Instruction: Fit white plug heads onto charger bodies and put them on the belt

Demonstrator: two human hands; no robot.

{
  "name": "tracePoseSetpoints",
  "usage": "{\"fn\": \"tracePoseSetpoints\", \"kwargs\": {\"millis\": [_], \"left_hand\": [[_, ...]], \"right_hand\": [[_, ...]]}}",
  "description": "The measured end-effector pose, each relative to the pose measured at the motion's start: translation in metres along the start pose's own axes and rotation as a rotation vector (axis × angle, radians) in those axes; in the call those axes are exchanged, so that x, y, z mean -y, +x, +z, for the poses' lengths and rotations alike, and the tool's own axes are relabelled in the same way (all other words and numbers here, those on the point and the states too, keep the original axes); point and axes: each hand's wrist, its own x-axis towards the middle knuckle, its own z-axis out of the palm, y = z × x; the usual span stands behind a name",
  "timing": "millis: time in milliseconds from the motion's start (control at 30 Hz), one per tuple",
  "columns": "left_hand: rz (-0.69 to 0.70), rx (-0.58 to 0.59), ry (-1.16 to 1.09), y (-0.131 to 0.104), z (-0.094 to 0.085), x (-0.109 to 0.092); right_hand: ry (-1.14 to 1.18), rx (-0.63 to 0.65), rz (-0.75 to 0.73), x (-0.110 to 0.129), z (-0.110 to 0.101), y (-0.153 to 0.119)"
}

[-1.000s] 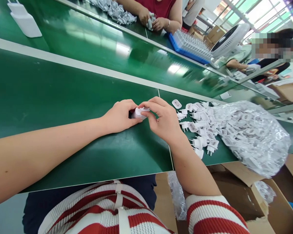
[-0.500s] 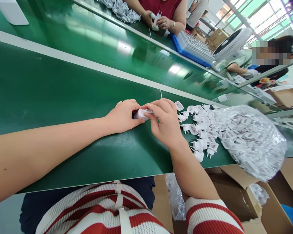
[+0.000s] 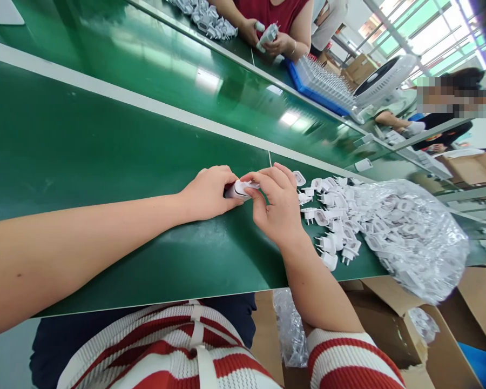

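My left hand (image 3: 210, 192) is closed around a white charger body (image 3: 234, 190), held just above the green table. My right hand (image 3: 276, 202) pinches a white plug piece (image 3: 251, 184) against the body's right end, thumb in front and fingers behind. A thin dark line shows between the two parts; whether they are fully joined I cannot tell. Fingers hide much of both. Just right of my right hand lie several loose white plug pieces (image 3: 328, 215) with metal pins.
A clear plastic bag (image 3: 421, 232) full of plug pieces lies at the right. Cardboard boxes (image 3: 384, 319) stand below the table edge. Across the moving belt (image 3: 154, 59), a co-worker's hands (image 3: 277, 44) hold a white plug part beside a blue tray (image 3: 319, 92).
A dark line has come into view between the charger body and the plug piece. My hands have shifted slightly right. The co-worker's part is turned differently, and a white item on the belt has moved left.
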Motion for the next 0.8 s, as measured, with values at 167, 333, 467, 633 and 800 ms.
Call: {"fn": "tracePoseSetpoints", "kwargs": {"millis": [167,333,467,633,800], "left_hand": [[0.014,-0.007,0.023,0.0,0.0,-0.0009],[0.013,-0.015,0.013,0.0001,0.0011,-0.0013],[0.014,-0.01,0.001,-0.0002,0.0007,-0.0018],[0.0,0.012,0.006,-0.0008,-0.0019,-0.0025],[-0.002,0.018,0.001,-0.0012,-0.0016,-0.0026]], "right_hand": [[-0.008,0.026,0.003,-0.0004,-0.0019,0.0001],[0.02,0.029,0.005,-0.0005,-0.0022,0.0009],[0.033,0.013,0.004,-0.0035,0.0008,0.0011],[0.009,0.053,0.05,-0.0021,0.0002,0.0021],[-0.025,0.037,0.031,0.0011,0.0,0.0026]]}}
